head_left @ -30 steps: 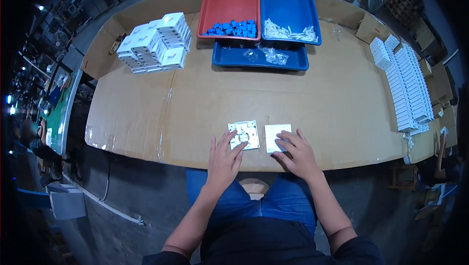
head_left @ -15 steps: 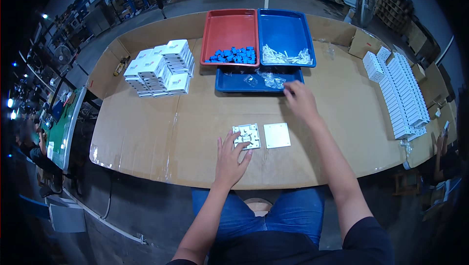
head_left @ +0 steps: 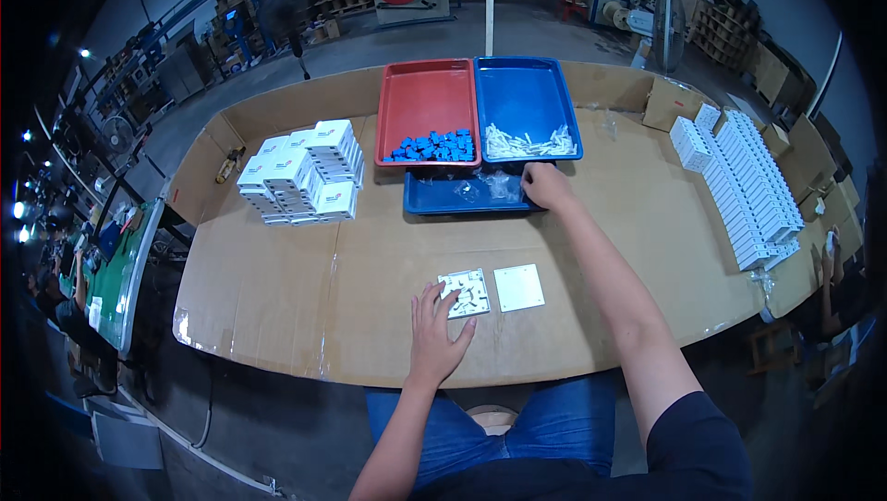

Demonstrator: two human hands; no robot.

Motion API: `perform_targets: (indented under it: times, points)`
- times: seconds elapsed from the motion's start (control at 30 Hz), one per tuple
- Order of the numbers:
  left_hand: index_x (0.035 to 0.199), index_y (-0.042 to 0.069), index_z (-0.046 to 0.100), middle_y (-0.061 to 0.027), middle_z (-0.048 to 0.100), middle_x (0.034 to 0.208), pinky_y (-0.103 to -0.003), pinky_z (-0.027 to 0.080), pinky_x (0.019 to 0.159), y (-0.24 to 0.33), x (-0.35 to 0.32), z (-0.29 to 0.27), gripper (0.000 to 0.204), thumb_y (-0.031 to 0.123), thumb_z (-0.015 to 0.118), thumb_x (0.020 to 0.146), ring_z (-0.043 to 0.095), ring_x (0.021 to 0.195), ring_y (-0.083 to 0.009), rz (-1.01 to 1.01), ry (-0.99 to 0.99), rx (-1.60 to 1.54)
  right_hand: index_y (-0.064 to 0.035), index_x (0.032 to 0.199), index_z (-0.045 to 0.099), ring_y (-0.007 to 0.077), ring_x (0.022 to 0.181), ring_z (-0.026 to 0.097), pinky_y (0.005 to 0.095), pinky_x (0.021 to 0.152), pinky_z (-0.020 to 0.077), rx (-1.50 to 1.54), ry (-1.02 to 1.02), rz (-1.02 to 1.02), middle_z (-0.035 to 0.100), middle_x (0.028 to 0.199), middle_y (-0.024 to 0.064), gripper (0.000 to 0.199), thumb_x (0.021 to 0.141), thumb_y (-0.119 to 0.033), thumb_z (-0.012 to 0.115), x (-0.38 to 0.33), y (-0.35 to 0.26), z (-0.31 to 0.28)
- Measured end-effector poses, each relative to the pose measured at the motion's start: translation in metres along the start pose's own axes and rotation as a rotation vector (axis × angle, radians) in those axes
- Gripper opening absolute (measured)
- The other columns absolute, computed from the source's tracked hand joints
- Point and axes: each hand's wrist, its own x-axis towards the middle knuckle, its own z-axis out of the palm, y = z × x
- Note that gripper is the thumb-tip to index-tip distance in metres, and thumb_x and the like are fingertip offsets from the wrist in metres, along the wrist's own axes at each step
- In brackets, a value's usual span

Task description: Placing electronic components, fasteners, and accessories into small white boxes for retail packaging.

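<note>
Your left hand (head_left: 436, 335) lies flat and spread, fingertips on the white square part (head_left: 465, 294) near you. Its flat cover (head_left: 518, 287) waits just beside it, not put on yet. Your right hand (head_left: 547, 187) reaches into the low blue tray (head_left: 434, 201); I cannot tell if it pinches anything. The table (head_left: 305, 279) is brown cardboard in a big workshop.

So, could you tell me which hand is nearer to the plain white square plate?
Left. The left hand rests beside the ribbed white plate next to the plain white square plate; the right hand is away at the low blue tray.
</note>
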Motion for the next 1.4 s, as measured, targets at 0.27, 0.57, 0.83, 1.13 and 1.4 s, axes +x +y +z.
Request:
perform_targets:
  times: [0.27, 0.57, 0.83, 1.13, 1.4]
  points:
    - [0.125, 0.001, 0.068, -0.0164, 0.061, 0.134, -0.045, 0.041, 0.116, 0.021, 0.003, -0.007, 0.034, 0.025, 0.066, 0.100, 0.055, 0.134, -0.0340, -0.168, 0.221, -0.349, 0.0005, 0.089, 0.067, 0.0075, 0.071, 0.064, 0.0242, 0.063, 0.0488, 1.139, -0.087, -0.004, 0.074, 0.084, 0.0068, 0.005, 0.092, -0.004, 0.068, -0.124, -0.062, -0.064]
    - [0.125, -0.006, 0.068, -0.0170, 0.074, 0.118, -0.034, 0.056, 0.096, 0.075, 0.010, -0.001, 0.040, 0.028, 0.053, 0.111, 0.071, 0.107, -0.0198, -0.606, 0.156, -1.274, 0.0001, 0.101, 0.067, 0.0051, 0.073, 0.062, 0.0225, 0.066, 0.0512, 1.222, -0.342, 0.055, 0.068, 0.080, 0.0005, 0.008, 0.094, -0.002, 0.070, -0.264, -0.108, -0.042]
    - [0.120, -0.003, 0.071, -0.0146, 0.075, 0.116, -0.028, 0.057, 0.079, 0.083, -0.007, 0.011, 0.038, 0.032, 0.062, 0.107, 0.072, 0.097, -0.0167, -0.695, 0.329, -1.392, 0.0017, 0.111, 0.068, 0.0094, 0.071, 0.065, 0.0252, 0.068, 0.0541, 1.487, -0.351, 0.230, 0.074, 0.091, 0.0062, 0.018, 0.099, -0.011, 0.073, -0.285, -0.131, -0.011]
    - [0.112, 0.002, 0.062, -0.0194, 0.069, 0.125, -0.024, 0.059, 0.071, 0.075, -0.017, 0.011, 0.032, 0.033, 0.066, 0.104, 0.071, 0.106, -0.0212, -0.638, 0.279, -1.416, 0.0036, 0.102, 0.072, 0.0146, 0.069, 0.065, 0.0293, 0.064, 0.0546, 1.667, -0.556, 0.207, 0.074, 0.088, 0.0110, 0.021, 0.104, -0.017, 0.066, -0.299, -0.129, -0.004]
    - [0.130, 0.000, 0.056, -0.0203, 0.065, 0.129, -0.037, 0.060, 0.094, 0.091, -0.007, -0.007, 0.048, 0.042, 0.061, 0.106, 0.063, 0.128, -0.0303, -0.371, 0.104, -1.380, 0.0027, 0.104, 0.069, 0.0162, 0.068, 0.066, 0.0298, 0.063, 0.0549, 1.884, -0.604, 0.256, 0.071, 0.085, 0.0120, 0.032, 0.108, -0.027, 0.060, -0.301, -0.126, -0.016]
